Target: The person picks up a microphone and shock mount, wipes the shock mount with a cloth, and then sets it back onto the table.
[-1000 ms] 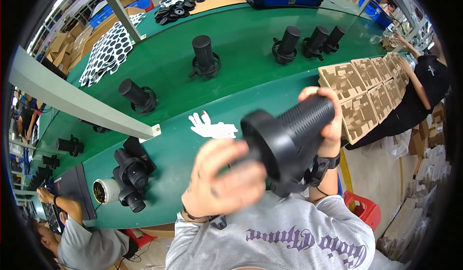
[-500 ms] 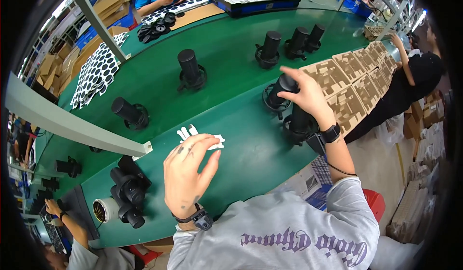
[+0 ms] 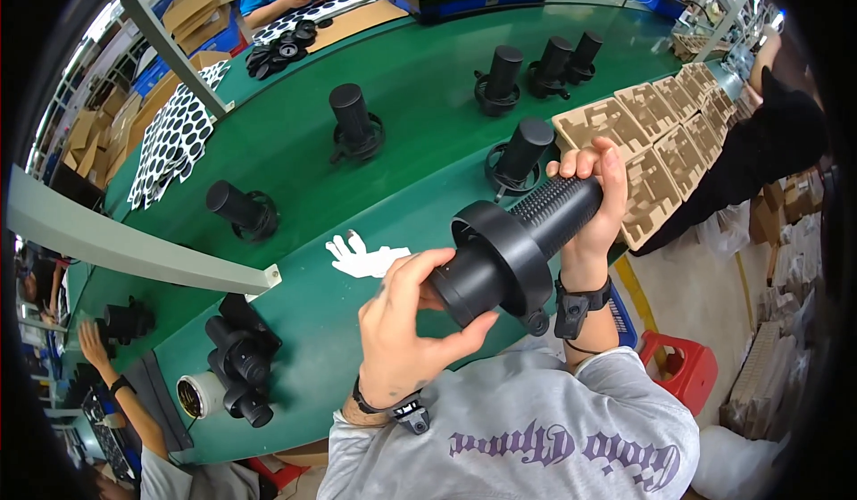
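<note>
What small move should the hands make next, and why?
Probably a slight twist of the held unit with the left hand: its thumb and fingers curl around the round, smooth end, while the right hand grips the ribbed end and could steady it.

Black tube (image 3: 522, 259) tilted above near edge of table (image 3: 308, 379): left hand (image 3: 406, 326) on smooth end, right hand (image 3: 596, 201) around textured end. Second black tube (image 3: 528, 141) stands just beyond. White glove (image 3: 366, 259) lies farther in. Brown trays (image 3: 656, 179) toward table's right end; white tub (image 3: 211, 393) near left.
</note>
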Tool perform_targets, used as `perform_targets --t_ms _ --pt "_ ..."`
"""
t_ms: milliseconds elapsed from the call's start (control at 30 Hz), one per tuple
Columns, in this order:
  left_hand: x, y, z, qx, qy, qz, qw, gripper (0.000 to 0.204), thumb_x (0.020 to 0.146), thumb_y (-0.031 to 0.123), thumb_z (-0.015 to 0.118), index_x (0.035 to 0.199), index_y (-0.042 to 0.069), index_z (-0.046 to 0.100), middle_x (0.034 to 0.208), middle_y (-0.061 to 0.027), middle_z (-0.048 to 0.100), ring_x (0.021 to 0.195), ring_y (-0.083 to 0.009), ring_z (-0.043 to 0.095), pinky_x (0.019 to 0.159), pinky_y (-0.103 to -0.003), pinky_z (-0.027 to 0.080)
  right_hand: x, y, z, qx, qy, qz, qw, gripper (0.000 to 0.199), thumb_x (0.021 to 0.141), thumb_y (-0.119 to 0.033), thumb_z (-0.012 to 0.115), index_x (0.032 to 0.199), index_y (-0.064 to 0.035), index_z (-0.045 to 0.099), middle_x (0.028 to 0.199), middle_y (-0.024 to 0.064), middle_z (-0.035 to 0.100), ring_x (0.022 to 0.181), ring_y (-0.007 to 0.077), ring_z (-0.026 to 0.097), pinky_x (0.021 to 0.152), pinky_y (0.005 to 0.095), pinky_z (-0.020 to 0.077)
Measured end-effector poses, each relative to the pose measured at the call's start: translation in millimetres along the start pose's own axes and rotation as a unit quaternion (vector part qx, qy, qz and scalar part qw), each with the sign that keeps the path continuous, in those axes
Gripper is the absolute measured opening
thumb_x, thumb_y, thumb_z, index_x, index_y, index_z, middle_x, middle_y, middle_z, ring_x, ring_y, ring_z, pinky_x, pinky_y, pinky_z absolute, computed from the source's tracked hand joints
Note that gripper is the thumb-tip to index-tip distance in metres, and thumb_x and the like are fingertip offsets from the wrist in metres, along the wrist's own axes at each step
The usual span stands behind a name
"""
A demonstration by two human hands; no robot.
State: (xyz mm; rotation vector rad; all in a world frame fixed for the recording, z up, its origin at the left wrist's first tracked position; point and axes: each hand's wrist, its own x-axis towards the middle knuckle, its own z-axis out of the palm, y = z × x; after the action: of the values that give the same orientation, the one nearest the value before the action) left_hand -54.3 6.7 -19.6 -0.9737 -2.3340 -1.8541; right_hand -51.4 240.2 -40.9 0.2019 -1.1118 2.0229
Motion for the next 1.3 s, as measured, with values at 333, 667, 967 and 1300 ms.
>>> perform_targets --t_ms 333,667,967,1300 --pt "-3 -6 -17 0.171 0.041 0.388 0.905 0.038 0.052 0.008 0.076 0.084 0.026 0.064 0.109 0.0021 0.057 0.1 -0.0351 0.05 0.071 -0.041 0.049 -6 -2 27 -0.025 -0.042 0.146 0.988 0.035 0.092 -0.029 0.046 0.107 0.0017 0.053 0.087 0.0101 0.051 0.085 0.0214 0.055 0.076 0.0355 0.0502" --pt "-4 -8 -14 0.12 0.046 0.343 0.93 0.039 0.054 0.016 0.083 0.085 0.015 0.06 0.121 -0.013 0.047 0.099 -0.0334 0.057 0.076 -0.041 0.055 -14 13 29 0.071 -0.044 -0.05 0.995 0.017 0.093 -0.017 0.047 0.088 -0.0018 0.053 0.07 0.0087 0.053 0.072 0.022 0.053 0.07 0.036 0.0462" --pt "-3 -6 -22 0.161 0.026 0.43 0.888 0.026 0.064 0.009 0.071 0.085 0.018 0.059 0.105 -0.0056 0.062 0.1 -0.0283 0.057 0.069 -0.043 0.048 -15 9 37 -0.029 -0.063 0.08 0.994 0.027 0.093 -0.027 0.046 0.103 -0.0031 0.053 0.084 0.0069 0.051 0.084 0.0206 0.052 0.077 0.0362 0.0471" --pt "-8 0 -19 0.194 -0.009 0.499 0.844 0.008 0.059 0.008 0.064 0.062 0.015 0.062 0.083 0.0103 0.066 0.082 -0.0029 0.061 0.078 -0.045 0.047 -22 27 26 0.163 -0.1 0.32 0.928 0.024 0.077 -0.02 0.053 0.091 -0.0005 0.055 0.087 0.0132 0.056 0.086 0.0265 0.059 0.079 0.0377 0.0505"
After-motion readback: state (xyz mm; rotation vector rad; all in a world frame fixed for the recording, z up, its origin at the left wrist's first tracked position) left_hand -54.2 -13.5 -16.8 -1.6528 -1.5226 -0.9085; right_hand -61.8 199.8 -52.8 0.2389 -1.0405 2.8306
